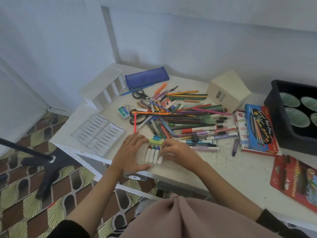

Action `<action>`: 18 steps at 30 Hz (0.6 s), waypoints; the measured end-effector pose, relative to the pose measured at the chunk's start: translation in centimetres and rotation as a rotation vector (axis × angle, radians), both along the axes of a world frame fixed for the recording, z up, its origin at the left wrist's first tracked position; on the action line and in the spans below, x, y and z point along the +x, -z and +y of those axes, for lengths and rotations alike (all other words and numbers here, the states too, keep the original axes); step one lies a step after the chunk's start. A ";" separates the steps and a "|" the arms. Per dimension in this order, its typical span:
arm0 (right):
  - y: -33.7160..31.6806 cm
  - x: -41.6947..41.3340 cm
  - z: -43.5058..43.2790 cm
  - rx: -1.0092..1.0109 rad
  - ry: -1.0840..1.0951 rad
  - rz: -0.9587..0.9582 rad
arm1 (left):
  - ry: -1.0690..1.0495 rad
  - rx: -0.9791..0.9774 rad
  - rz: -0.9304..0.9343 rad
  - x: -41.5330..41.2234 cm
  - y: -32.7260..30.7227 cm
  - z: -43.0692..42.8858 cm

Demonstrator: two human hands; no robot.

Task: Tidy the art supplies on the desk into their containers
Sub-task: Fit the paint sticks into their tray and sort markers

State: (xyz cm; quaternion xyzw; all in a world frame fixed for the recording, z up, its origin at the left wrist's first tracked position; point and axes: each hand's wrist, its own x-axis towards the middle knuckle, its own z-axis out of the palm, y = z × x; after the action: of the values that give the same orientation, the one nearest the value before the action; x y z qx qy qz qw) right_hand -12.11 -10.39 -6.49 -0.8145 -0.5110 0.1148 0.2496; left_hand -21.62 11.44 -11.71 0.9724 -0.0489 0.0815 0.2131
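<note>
- A row of crayons (pixel 152 154) lies near the front edge of the worktop (pixel 223 169), between the two hands.
- The left hand (pixel 130 152) lies flat with straight fingers, just beside the row's left side.
- The right hand (pixel 176 151) pinches the rightmost crayon (pixel 160 159).

1. A single view, from a wide-angle camera worn on the person's head, facing forward and steeply down onto a white desk (pixel 228 170).
2. It sits close above the desk's near edge. Both forearms enter from the bottom of the frame. The left hand (pixel 130 152) and right hand (pixel 176 150) lie near the frame's middle, the right one pinching a crayon (pixel 160 158).
3. Behind the desk a pale wall (pixel 205 40) fills the upper third; left of the desk, patterned floor (pixel 25 194) shows.
</note>
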 end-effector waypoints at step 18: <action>1.6 -0.7 0.1 0.054 -0.022 -0.091 | 0.003 -0.008 -0.008 0.0 -0.3 -0.1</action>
State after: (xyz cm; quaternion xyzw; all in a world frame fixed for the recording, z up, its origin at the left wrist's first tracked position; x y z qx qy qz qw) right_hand -12.85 -10.29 -8.05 -0.8063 -0.5335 0.0665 0.2469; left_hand -21.63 11.30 -11.42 0.9712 -0.0510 0.0852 0.2168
